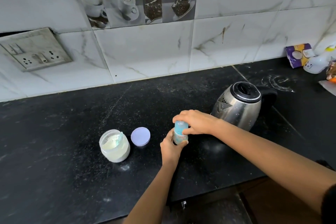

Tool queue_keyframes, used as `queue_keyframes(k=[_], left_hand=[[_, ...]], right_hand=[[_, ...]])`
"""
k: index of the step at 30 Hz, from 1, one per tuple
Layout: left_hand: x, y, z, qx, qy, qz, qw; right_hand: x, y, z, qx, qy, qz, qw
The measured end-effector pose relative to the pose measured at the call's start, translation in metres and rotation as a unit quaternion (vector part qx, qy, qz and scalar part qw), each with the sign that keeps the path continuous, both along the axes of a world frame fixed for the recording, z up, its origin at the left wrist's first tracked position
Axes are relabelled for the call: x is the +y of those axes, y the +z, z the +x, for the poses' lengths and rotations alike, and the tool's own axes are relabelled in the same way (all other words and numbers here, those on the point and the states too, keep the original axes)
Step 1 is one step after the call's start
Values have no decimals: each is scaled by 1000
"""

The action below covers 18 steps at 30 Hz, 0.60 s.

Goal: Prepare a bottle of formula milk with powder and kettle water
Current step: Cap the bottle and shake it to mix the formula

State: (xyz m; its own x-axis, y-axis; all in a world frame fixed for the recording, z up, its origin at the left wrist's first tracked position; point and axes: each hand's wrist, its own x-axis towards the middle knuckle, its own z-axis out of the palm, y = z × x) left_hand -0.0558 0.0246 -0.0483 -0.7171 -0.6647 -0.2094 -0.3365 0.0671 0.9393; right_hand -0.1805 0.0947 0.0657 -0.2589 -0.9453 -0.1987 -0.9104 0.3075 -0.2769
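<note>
A small baby bottle (179, 135) with a pale blue cap stands upright on the black counter (63, 132). My left hand (171, 148) grips its lower body. My right hand (194, 122) is closed over the blue cap from above. To the left stands an open glass jar of white powder (115, 146) with a scoop lying inside. Its lilac lid (140, 136) lies flat between the jar and the bottle. A steel electric kettle (238, 104) with a black lid, shut, stands just behind and to the right of my hands.
A wall socket plate (34, 49) is on the tiled wall at the left. Packets and a white item (307, 58) are crowded at the far right corner. White powder marks (280, 83) streak the counter behind the kettle. The counter's front edge runs below my forearms.
</note>
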Motion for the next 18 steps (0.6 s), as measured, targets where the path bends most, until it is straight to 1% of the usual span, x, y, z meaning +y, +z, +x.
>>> queue_keyframes(k=[3,5,8,12,14,16,18], left_hand=[[0,-1,0,-4,-1,-8,1000],[0,-1,0,-8,-4,-18,1000],[0,-3,0,-8,-6,-28,1000],[-2,1,0,-14,-15,-31,999],[-4,4,0,-15,-25,-34,999],[-7,8,2,-13,-44,-29,999],[-9,16,8,-22,-70,-56,996]], right_hand=[[1,-7,9,22,-35,-15,999],[1,-14,17,39,-78,-25,996],[0,-24,31,80,-154,-37,984],[-4,-30,42,133,-219,-51,965],[-2,-33,46,131,-242,-68,959],[1,-38,49,114,-262,-110,952],[6,-49,52,62,-277,-159,946]])
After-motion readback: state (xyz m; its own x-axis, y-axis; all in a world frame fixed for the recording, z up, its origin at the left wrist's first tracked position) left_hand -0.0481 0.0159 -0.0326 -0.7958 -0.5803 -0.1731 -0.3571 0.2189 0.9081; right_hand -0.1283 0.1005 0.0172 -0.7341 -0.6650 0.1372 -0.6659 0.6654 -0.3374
